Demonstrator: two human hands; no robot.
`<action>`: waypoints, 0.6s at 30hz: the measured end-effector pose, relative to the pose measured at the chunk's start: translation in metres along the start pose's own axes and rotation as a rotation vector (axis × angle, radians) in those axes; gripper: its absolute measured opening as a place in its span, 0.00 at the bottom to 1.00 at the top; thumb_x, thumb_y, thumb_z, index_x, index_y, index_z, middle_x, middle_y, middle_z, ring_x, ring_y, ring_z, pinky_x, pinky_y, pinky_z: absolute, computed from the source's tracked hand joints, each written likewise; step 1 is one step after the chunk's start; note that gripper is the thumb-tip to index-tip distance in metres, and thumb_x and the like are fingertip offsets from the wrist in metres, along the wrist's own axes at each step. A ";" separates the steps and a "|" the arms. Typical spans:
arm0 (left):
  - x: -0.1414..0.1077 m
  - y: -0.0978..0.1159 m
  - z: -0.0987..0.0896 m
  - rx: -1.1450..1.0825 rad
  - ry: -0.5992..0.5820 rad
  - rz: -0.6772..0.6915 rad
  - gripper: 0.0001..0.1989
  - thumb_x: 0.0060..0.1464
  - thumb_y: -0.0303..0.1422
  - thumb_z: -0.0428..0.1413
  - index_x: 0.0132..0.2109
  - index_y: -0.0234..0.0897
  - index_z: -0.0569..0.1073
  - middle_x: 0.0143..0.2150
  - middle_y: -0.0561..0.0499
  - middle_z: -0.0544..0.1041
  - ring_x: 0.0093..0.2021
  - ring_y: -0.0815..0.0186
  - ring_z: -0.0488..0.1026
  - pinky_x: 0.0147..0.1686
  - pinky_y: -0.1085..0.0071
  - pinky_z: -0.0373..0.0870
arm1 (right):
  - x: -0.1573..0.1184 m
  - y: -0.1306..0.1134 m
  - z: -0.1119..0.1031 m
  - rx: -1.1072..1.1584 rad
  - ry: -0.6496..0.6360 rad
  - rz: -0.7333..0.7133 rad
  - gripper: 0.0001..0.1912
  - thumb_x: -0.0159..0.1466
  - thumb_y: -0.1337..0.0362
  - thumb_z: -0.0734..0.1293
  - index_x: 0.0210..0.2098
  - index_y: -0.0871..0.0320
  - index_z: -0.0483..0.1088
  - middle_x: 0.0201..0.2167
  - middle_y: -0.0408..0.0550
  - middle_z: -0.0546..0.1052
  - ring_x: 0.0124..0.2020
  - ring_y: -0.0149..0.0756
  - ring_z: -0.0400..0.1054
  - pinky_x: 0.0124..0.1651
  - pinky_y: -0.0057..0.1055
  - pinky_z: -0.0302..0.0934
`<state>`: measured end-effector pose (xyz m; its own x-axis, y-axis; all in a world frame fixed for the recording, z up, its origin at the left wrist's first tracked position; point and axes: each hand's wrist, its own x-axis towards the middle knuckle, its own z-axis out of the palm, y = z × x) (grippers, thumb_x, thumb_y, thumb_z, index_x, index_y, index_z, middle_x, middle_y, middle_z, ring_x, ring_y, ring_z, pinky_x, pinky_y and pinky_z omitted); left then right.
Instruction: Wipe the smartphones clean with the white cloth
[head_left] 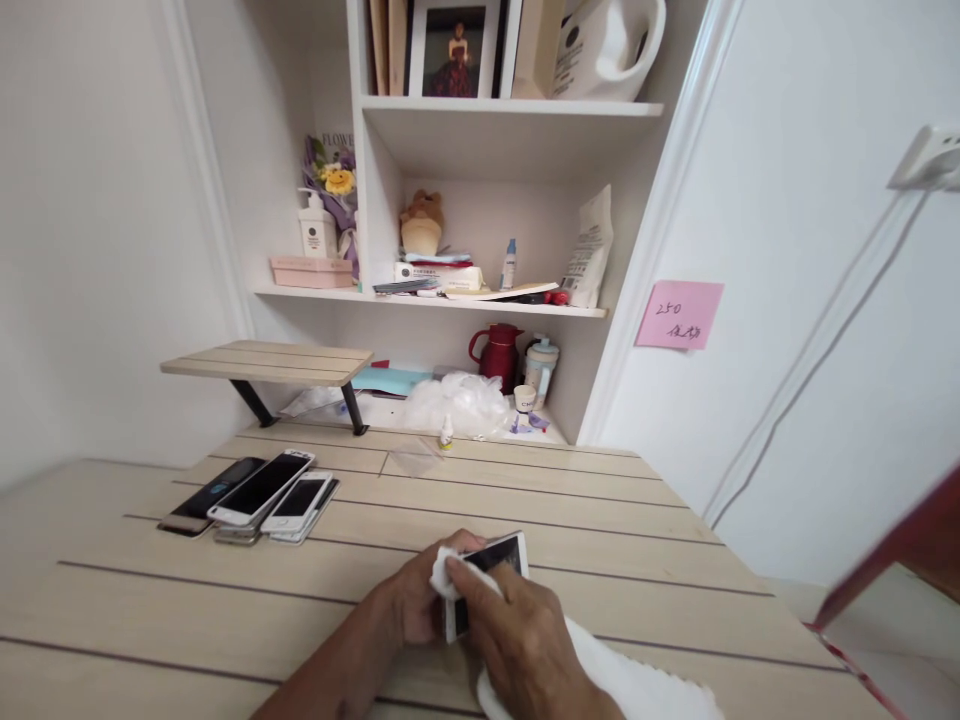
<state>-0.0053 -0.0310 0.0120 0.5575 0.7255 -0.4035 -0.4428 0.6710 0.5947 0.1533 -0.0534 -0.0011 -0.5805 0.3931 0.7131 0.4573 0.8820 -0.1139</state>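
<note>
1. Smartphone (499,553) is being held just above the near part of the wooden desk (112,600).
2. Left hand (412,600) is clenching this phone, while right hand (525,655) is grasping a white cloth (622,690) and pressing it against the phone.
3. Several phones (255,495) are lying in a loose group on the left side of the desk.
4. Clear plastic film (414,456) and a small dropper bottle (446,435) are lying on the far side of the desk.
5. Low wooden stand (266,365), a white plastic bag (457,405) and a red thermos (496,355) are standing beyond the desk.
6. Pink sticky note (679,314) on the wall to the right of the desk is showing handwritten "250", and a bouquet wrapper (337,140) on the shelf above the desk is showing "FLOWER".
</note>
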 end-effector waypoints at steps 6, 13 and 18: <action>-0.001 0.000 -0.005 -0.010 -0.045 0.000 0.14 0.49 0.40 0.58 0.28 0.30 0.75 0.26 0.47 0.76 0.24 0.67 0.70 0.26 0.73 0.62 | 0.002 -0.005 -0.002 -0.044 -0.078 -0.149 0.14 0.65 0.70 0.62 0.49 0.54 0.71 0.26 0.44 0.69 0.24 0.32 0.63 0.26 0.25 0.54; -0.007 0.006 -0.004 -0.011 -0.101 0.062 0.10 0.52 0.36 0.56 0.32 0.32 0.76 0.27 0.47 0.78 0.29 0.65 0.73 0.30 0.73 0.64 | 0.007 -0.008 -0.011 0.039 -0.247 -0.174 0.12 0.64 0.69 0.61 0.42 0.52 0.74 0.25 0.43 0.68 0.24 0.33 0.62 0.25 0.26 0.51; -0.008 0.006 -0.001 0.004 -0.106 0.051 0.10 0.53 0.34 0.55 0.34 0.30 0.77 0.29 0.46 0.78 0.29 0.65 0.74 0.31 0.73 0.65 | 0.005 -0.003 -0.011 0.083 -0.146 -0.077 0.15 0.66 0.70 0.60 0.48 0.50 0.72 0.29 0.45 0.70 0.27 0.33 0.65 0.29 0.27 0.56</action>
<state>-0.0133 -0.0327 0.0177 0.6051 0.7387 -0.2970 -0.4699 0.6325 0.6157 0.1564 -0.0565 0.0106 -0.7058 0.3520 0.6147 0.3545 0.9268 -0.1237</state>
